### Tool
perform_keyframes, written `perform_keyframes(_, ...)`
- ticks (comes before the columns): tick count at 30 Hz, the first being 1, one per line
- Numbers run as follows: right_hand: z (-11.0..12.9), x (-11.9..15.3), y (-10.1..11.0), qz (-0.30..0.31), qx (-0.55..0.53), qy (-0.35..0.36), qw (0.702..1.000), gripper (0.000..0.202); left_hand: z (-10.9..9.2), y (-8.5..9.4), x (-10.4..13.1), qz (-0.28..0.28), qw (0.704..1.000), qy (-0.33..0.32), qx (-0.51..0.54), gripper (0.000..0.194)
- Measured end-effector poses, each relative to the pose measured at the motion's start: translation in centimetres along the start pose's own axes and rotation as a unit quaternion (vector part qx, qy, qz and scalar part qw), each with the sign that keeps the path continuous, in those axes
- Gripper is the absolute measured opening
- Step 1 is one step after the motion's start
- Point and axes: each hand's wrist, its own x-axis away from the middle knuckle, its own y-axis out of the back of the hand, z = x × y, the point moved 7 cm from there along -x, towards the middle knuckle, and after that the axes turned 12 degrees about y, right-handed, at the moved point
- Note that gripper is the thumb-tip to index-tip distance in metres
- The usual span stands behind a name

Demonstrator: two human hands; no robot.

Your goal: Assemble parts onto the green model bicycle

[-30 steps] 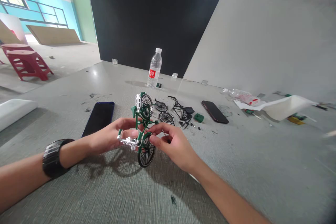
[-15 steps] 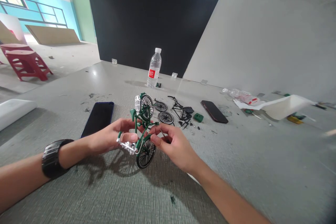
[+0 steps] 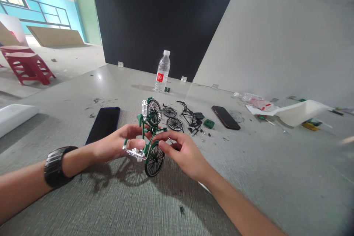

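A small green model bicycle with silver handlebars and a white rear rack stands tilted between my hands, its front wheel toward me. My left hand grips it by the frame, the thumb lying behind the handlebars and the other fingers partly hidden by the frame. At the top of the front wheel, my right hand pinches the model by the front mudguard. A thin metallic piece shows among the right fingers; its kind is unclear. A black wristband is on my left wrist.
Beyond the hands lie loose wheels, a black bicycle frame and a green block. Phones flank them. A water bottle stands behind; another bottle lies by white paper at right.
The front wheel has shifted very slightly to the right. Both hands keep nearly the same hold and place.
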Motion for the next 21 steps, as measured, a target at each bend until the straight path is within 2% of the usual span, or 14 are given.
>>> perform_keyframes(13, -0.73, 0.26, 0.16, 0.002, 0.033, -0.030, 0.999, 0.019, 0.01, -0.11, 0.09, 0.008, 1.000, 0.002, -0.019, 0.048)
perform_keyframes(21, -0.10, 0.11, 0.03, -0.009, 0.001, -0.011, 1.000, 0.017, 0.24, 0.59, 0.25, -0.035, 0.999, 0.009, -0.011, 0.053)
